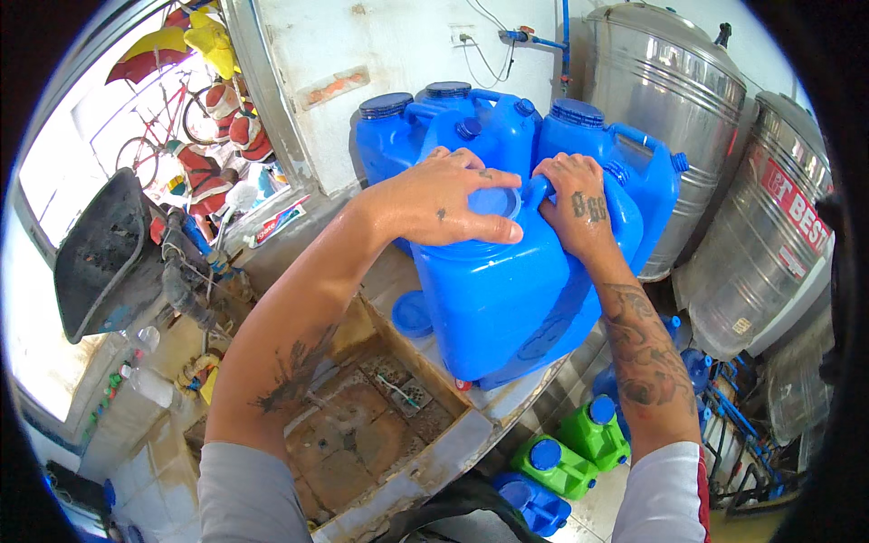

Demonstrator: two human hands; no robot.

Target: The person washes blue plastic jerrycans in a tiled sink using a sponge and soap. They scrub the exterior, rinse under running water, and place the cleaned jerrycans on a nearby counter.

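Observation:
A large blue plastic water jug (495, 298) stands tilted on the tiled ledge in front of me. My left hand (461, 197) spans its wide round top (494, 202), thumb on the near side and fingers on the far side; whether a lid is on is hard to tell under the hand. Around the jug's handle (538, 191) my right hand (576, 200) is closed. A loose blue screw lid (412, 313) lies on the ledge, left of the jug's base.
Several more blue jugs (577, 136) stand behind against the wall. A tiled basin (360, 434) with a toothbrush (399, 391) is at lower left. Steel tanks (665, 102) rise at right. Green jugs (553, 468) sit on the floor. A toothpaste box (278, 220) lies on the window sill.

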